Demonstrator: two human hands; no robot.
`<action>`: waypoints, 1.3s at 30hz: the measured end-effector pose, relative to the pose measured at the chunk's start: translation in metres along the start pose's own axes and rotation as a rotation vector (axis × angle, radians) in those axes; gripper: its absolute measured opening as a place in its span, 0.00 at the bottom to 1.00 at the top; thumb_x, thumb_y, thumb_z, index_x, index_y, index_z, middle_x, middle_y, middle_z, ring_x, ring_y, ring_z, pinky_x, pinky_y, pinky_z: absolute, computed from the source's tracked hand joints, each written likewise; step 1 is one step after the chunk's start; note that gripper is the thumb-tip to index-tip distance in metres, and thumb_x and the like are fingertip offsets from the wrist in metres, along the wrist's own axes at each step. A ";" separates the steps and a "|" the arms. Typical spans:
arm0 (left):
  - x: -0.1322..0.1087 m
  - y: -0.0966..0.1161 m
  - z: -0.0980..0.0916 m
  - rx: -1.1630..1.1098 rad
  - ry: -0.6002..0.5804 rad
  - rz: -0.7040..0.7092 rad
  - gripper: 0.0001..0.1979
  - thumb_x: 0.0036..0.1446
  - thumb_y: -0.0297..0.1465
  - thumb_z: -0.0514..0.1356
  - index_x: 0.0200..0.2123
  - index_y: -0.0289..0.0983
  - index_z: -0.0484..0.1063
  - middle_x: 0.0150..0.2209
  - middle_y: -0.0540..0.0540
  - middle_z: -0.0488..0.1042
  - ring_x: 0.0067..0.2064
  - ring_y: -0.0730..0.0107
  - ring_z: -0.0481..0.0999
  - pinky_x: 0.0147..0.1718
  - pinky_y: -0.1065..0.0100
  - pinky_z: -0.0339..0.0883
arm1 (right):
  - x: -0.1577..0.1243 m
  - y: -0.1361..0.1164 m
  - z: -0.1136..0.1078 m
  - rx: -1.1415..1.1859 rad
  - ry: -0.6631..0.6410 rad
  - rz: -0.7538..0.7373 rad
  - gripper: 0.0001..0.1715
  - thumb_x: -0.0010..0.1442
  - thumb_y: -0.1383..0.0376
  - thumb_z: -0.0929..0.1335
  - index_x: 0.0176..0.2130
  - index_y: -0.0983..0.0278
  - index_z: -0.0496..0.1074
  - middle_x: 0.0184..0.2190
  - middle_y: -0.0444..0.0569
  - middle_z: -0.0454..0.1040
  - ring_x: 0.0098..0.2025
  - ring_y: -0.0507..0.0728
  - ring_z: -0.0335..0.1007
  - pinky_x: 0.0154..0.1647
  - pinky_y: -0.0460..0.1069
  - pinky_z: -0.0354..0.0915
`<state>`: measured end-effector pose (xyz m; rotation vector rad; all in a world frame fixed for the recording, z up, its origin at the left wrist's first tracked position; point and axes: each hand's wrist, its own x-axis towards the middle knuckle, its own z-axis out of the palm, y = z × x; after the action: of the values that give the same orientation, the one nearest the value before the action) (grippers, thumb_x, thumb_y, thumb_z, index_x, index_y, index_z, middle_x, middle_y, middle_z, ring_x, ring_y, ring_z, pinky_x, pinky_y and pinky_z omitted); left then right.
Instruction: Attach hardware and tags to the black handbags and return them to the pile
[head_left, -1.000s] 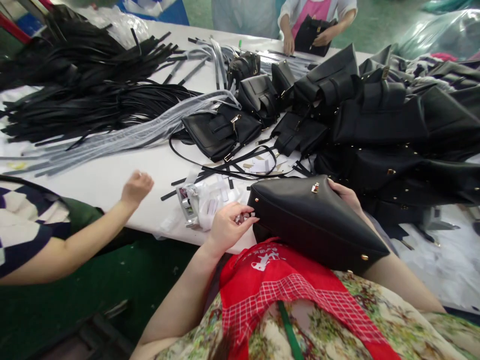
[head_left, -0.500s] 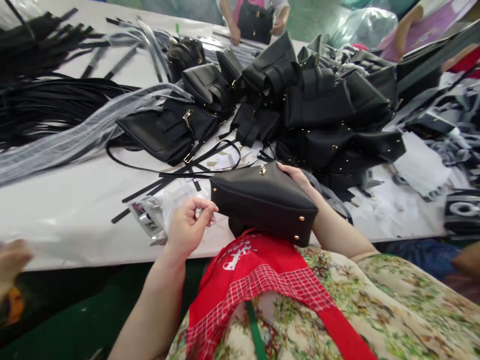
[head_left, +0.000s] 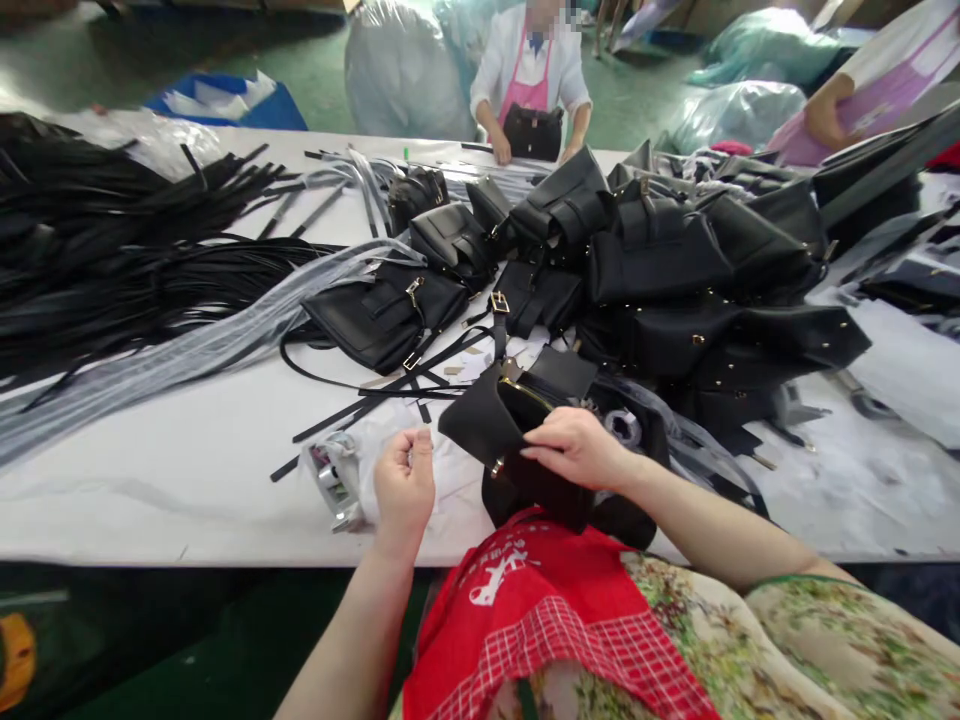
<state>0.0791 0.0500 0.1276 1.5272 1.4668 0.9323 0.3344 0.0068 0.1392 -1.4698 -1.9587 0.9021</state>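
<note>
A black handbag (head_left: 478, 422) stands upright against the red apron, its mouth gaping, with a gold zip (head_left: 529, 392) along the opening and a small gold fitting on the side. My right hand (head_left: 581, 448) pinches the upper edge of this bag. To the left of the bag is my left hand (head_left: 403, 490), its fingers curled closed; whatever it holds, if anything, is hidden. Beside that hand lies a crumpled clear plastic bag (head_left: 375, 450) and a silvery object (head_left: 334, 485) I cannot identify. Above the handbag rises a strap with a gold buckle (head_left: 500, 302).
Black handbags (head_left: 660, 250) are heaped across the table's middle and right. Bundles of black straps (head_left: 172, 270) and a long plastic sleeve (head_left: 225, 320) lie at left. Paper scraps and a roll of tape (head_left: 622, 428) are near the bag. Across the table, a person (head_left: 529, 80) handles another bag.
The handbag has turned from base-outward to upright, with its mouth now showing. My right hand has moved from its far side to the mouth's edge. The camera view has tilted up.
</note>
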 end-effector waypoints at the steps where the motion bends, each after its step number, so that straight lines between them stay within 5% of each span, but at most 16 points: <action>1: 0.004 -0.008 0.004 0.041 0.007 0.000 0.16 0.63 0.42 0.52 0.26 0.40 0.65 0.17 0.56 0.58 0.20 0.73 0.57 0.22 0.70 0.52 | -0.003 0.009 0.014 -0.161 -0.117 -0.056 0.16 0.63 0.56 0.65 0.39 0.60 0.79 0.27 0.50 0.77 0.34 0.57 0.71 0.42 0.52 0.63; 4: 0.008 -0.032 0.032 0.241 -0.056 0.014 0.17 0.58 0.42 0.56 0.22 0.39 0.62 0.19 0.54 0.62 0.23 0.72 0.62 0.25 0.70 0.54 | -0.010 0.045 0.059 -0.431 -0.366 -0.091 0.15 0.65 0.63 0.63 0.38 0.63 0.78 0.28 0.53 0.77 0.36 0.58 0.71 0.43 0.52 0.62; 7: 0.003 -0.055 0.071 0.385 -0.214 -0.037 0.21 0.51 0.45 0.63 0.19 0.40 0.58 0.20 0.53 0.63 0.24 0.71 0.64 0.26 0.69 0.54 | -0.020 0.068 0.089 -0.435 -0.445 -0.059 0.16 0.64 0.70 0.61 0.40 0.64 0.77 0.35 0.55 0.78 0.39 0.58 0.72 0.43 0.52 0.63; 12: -0.005 -0.074 0.108 0.499 -0.311 -0.076 0.21 0.51 0.48 0.62 0.20 0.40 0.58 0.21 0.51 0.65 0.25 0.68 0.65 0.27 0.67 0.53 | -0.035 0.056 0.088 -0.380 -0.398 0.136 0.14 0.65 0.65 0.61 0.42 0.66 0.75 0.38 0.59 0.77 0.39 0.60 0.73 0.42 0.52 0.65; 17: 0.003 -0.069 0.103 0.475 -0.305 -0.060 0.20 0.54 0.46 0.59 0.20 0.40 0.60 0.21 0.50 0.67 0.26 0.67 0.67 0.28 0.67 0.56 | -0.045 0.036 0.074 -0.187 -0.221 0.248 0.18 0.57 0.60 0.70 0.46 0.66 0.71 0.45 0.60 0.73 0.51 0.66 0.67 0.53 0.60 0.62; 19: 0.007 -0.068 0.101 0.476 -0.304 -0.080 0.19 0.54 0.45 0.60 0.20 0.40 0.60 0.21 0.51 0.67 0.25 0.68 0.66 0.28 0.66 0.56 | -0.043 0.034 0.077 0.179 -0.124 0.377 0.22 0.55 0.57 0.70 0.48 0.64 0.70 0.48 0.58 0.72 0.51 0.64 0.67 0.53 0.59 0.63; 23: 0.008 -0.068 0.099 0.448 -0.338 -0.079 0.17 0.52 0.40 0.63 0.20 0.40 0.61 0.20 0.52 0.66 0.24 0.70 0.66 0.27 0.67 0.56 | -0.026 0.039 0.094 1.144 -0.084 0.906 0.24 0.61 0.47 0.63 0.40 0.64 0.72 0.38 0.56 0.76 0.41 0.58 0.73 0.37 0.52 0.69; 25: 0.004 -0.066 0.098 0.379 -0.364 -0.064 0.16 0.54 0.39 0.61 0.20 0.39 0.62 0.20 0.52 0.66 0.24 0.71 0.66 0.27 0.68 0.57 | -0.017 0.043 0.103 1.368 0.002 1.011 0.22 0.58 0.48 0.66 0.35 0.65 0.73 0.32 0.52 0.76 0.33 0.54 0.72 0.31 0.47 0.66; 30: -0.008 -0.045 0.088 0.210 -0.378 -0.026 0.16 0.60 0.39 0.56 0.24 0.38 0.69 0.23 0.50 0.71 0.27 0.71 0.68 0.29 0.69 0.61 | -0.008 0.043 0.105 1.283 0.282 0.821 0.16 0.54 0.53 0.71 0.32 0.65 0.75 0.27 0.45 0.74 0.27 0.49 0.66 0.31 0.44 0.63; 39: -0.007 -0.015 0.087 0.208 -0.362 0.108 0.05 0.58 0.29 0.60 0.37 0.40 0.76 0.35 0.47 0.78 0.37 0.67 0.75 0.40 0.65 0.69 | -0.015 0.036 0.089 0.873 0.230 0.638 0.16 0.60 0.52 0.67 0.31 0.63 0.72 0.23 0.44 0.73 0.25 0.52 0.69 0.30 0.47 0.65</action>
<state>0.1521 0.0376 0.0788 1.8319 1.2575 0.5354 0.2942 -0.0181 0.0548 -1.5227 -0.7109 1.5099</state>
